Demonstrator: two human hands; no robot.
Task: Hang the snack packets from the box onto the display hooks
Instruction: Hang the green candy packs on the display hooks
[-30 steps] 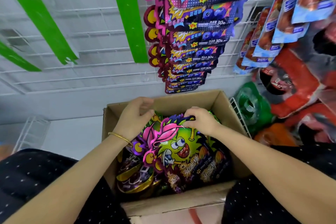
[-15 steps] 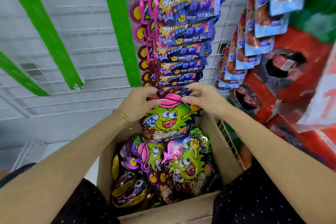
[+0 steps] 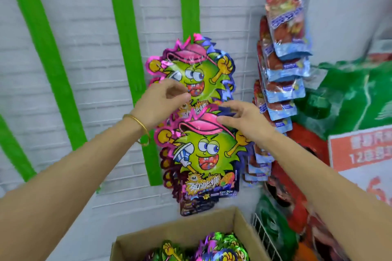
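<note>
Several glossy green cartoon snack packets (image 3: 197, 70) already hang; the brown cardboard box (image 3: 180, 233) holds more. The right hand (image 3: 244, 121) pinches one's top; the left hand (image 3: 159, 101) curls, grip unclear.

Hidden and cut off
Whether the lower packet (image 3: 204, 154) hangs on a hook cannot be told (the right hand (image 3: 244, 122) covers part of its top); the box (image 3: 180, 232) runs off the bottom edge.
</note>
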